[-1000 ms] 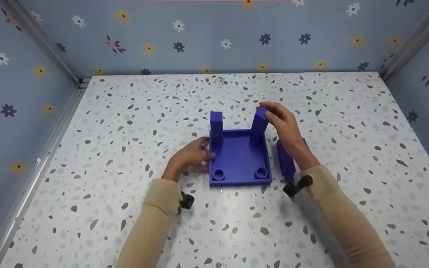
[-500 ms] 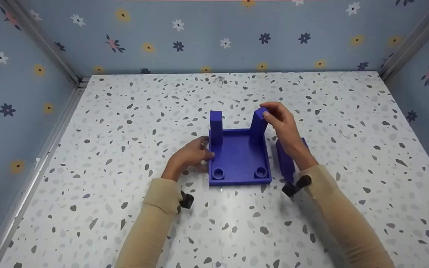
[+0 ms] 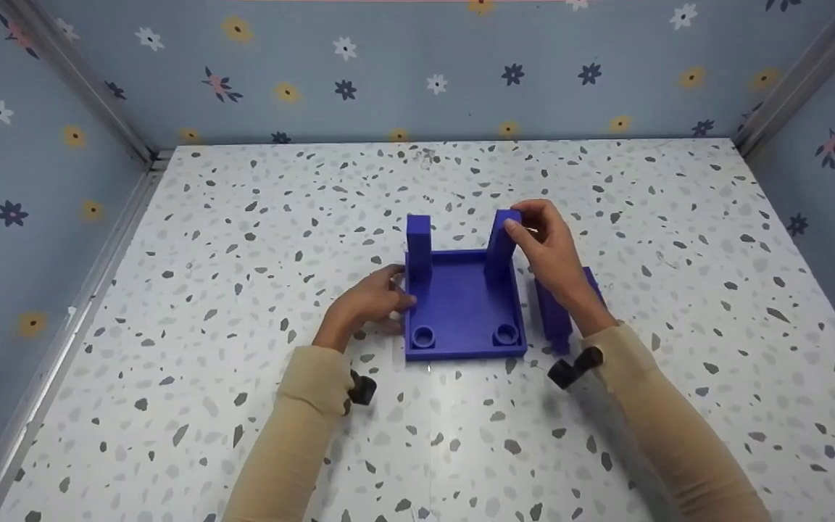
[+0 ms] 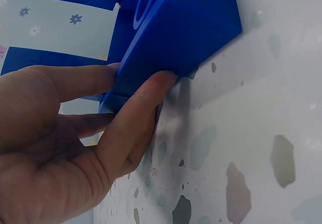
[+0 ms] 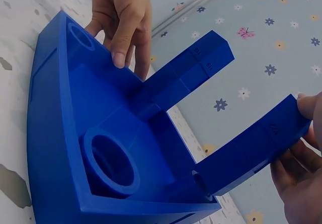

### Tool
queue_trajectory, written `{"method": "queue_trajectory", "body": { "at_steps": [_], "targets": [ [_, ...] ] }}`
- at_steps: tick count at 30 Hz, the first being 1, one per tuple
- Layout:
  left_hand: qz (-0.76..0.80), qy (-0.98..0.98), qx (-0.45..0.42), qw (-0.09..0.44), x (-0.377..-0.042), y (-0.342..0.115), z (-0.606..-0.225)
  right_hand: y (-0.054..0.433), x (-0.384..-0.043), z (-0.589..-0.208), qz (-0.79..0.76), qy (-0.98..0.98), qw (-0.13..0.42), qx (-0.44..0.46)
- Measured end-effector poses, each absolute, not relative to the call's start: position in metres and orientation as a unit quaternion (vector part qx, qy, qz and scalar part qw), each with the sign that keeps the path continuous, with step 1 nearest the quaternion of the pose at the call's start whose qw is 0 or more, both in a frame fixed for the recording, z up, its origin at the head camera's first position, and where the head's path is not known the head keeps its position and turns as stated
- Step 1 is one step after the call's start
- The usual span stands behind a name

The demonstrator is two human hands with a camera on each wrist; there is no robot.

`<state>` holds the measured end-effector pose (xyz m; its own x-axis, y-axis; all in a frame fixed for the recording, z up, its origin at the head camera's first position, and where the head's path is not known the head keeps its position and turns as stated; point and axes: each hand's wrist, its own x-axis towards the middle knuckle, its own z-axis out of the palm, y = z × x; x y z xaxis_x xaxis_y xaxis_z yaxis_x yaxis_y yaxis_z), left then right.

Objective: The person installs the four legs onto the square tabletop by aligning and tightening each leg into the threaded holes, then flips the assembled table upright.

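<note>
A blue-purple square plastic base [image 3: 464, 312] with a raised rim lies on the table, its inside facing up. Its two near corners carry round sockets [image 3: 506, 334]. One square post [image 3: 419, 243] stands upright at the far left corner. My right hand [image 3: 551, 250] pinches the top of a second square post [image 3: 502, 235] between thumb and fingers. That post's lower end meets the socket at the far right corner, where a bit of the socket's edge [image 5: 201, 183] shows. My left hand [image 3: 367, 299] grips the base's left rim, thumb on the inner side and fingers outside.
More purple posts [image 3: 554, 319] lie on the speckled table [image 3: 243, 217] to the right of the base, partly beneath my right forearm. Blue flowered panels [image 3: 403, 65] wall in the back and sides. A black wrist strap mount [image 3: 363, 389] sits on each sleeve.
The post in my right hand has turned and its top has tipped slightly left; my right fingers have shifted with it. My left hand keeps its hold on the base.
</note>
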<state>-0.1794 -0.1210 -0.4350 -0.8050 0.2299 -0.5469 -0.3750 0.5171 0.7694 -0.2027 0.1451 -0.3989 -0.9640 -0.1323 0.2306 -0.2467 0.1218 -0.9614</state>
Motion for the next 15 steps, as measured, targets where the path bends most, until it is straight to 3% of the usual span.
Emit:
{"method": "queue_trajectory", "body": {
  "at_steps": [15],
  "targets": [
    [0.481, 0.816, -0.057, 0.314, -0.1778, -0.1210, -0.4325, 0.1347, -0.1936, -0.3867, 0.599, -0.789, 0.090, 0.104]
  ]
}}
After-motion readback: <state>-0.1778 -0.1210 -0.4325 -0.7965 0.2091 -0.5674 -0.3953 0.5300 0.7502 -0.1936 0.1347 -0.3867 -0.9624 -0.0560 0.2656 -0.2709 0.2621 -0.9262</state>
